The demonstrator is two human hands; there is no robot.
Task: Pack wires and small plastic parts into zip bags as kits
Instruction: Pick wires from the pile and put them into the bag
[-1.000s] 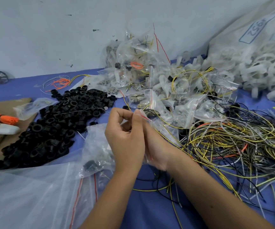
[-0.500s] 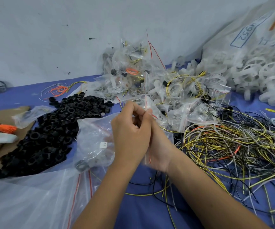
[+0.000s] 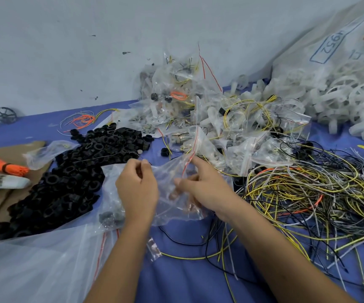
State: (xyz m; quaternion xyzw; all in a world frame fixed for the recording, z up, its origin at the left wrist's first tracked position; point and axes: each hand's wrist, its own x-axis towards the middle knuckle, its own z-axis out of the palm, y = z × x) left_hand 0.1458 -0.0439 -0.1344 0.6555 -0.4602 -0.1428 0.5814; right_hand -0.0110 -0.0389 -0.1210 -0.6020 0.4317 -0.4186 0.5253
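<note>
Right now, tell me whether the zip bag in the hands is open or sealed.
Open, it seems: the left hand and right hand hold the zip bag mouth spread apart, its red zip strip bent upward.

Blue table (image 3: 183, 278), black rings pile (image 3: 67, 180), tangled wires (image 3: 307, 189), filled zip bags (image 3: 209, 119)

A scuffed pale wall (image 3: 67, 51) rises behind a blue-covered table (image 3: 187, 270).
</note>
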